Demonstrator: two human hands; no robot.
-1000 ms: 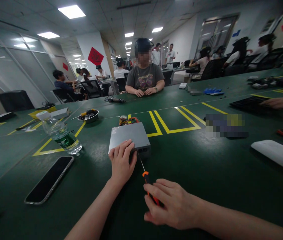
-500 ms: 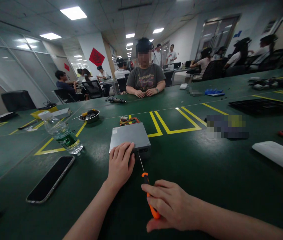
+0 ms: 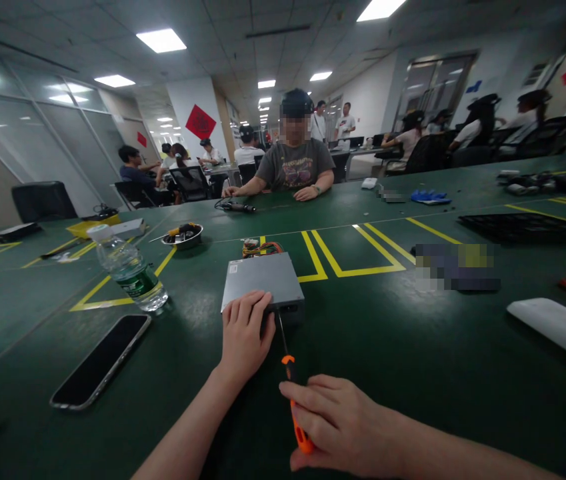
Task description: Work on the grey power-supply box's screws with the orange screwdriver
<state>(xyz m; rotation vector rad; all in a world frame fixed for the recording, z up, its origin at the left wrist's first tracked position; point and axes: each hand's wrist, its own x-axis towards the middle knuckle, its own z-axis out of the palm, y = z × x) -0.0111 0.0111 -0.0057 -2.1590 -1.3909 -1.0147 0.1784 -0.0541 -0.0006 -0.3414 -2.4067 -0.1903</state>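
Observation:
A grey metal computer power supply [image 3: 263, 277] lies flat on the green table, its coloured cables [image 3: 261, 249] bunched at the far side. My left hand [image 3: 247, 330] grips its near left edge, fingers on the top face and thumb down at the front. In my right hand [image 3: 335, 417] is a screwdriver [image 3: 290, 383] with an orange and black handle, held in closed fingers. Its thin shaft points up and away, and the tip meets the front face of the power supply beside the socket. Exactly what the tip touches is too small to make out.
On the left are a phone [image 3: 101, 360], a tilted-looking water bottle [image 3: 130, 270] and a metal bowl [image 3: 183, 236] of tools. A white device [image 3: 557, 330] lies at right, near a black panel [image 3: 527, 228]. Across the table sits a person [image 3: 295, 160] beside a dark corded tool [image 3: 237, 207].
The view has tilted up slightly. Both hands keep their holds, with the screwdriver at the same front face. The person opposite has moved their hands apart, one reaching toward the corded tool.

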